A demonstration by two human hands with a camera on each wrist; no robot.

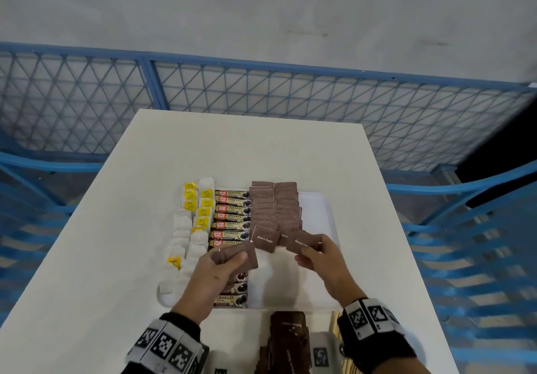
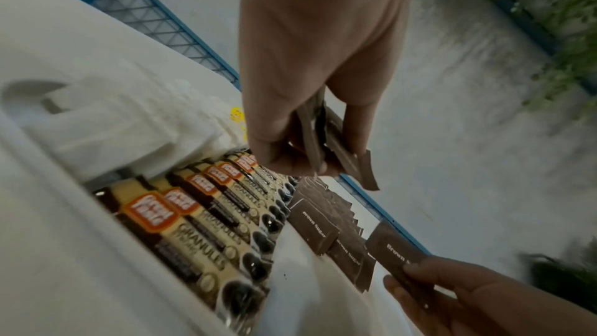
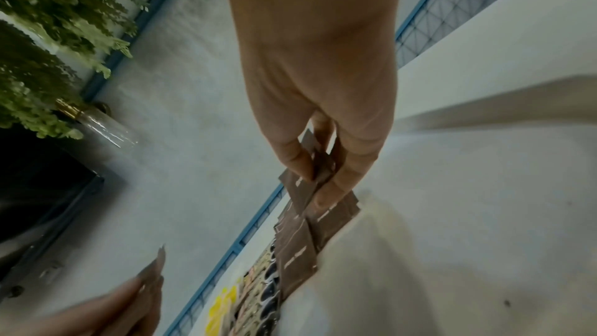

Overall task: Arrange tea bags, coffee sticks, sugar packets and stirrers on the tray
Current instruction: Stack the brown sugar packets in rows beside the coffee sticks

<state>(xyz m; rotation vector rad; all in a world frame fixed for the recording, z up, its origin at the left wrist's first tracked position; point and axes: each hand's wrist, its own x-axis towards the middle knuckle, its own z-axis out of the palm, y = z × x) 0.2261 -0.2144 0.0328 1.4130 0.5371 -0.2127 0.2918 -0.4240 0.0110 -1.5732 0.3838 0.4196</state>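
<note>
Sugar packets going down in rows on the white tray, both my hands loaded.

I see the tray's right strip bare beside the two brown columns, and the table open to the left and far side, its far edge near a blue mesh fence. Coffee sticks read "GRANULES"; the brown packets read "Brown Sugar". Tea bags with yellow tags fill the left columns. My left hand hovers over the coffee sticks, fingers curled round a small stack of packets. My right hand pinches one packet at the near end of the right column.
</note>
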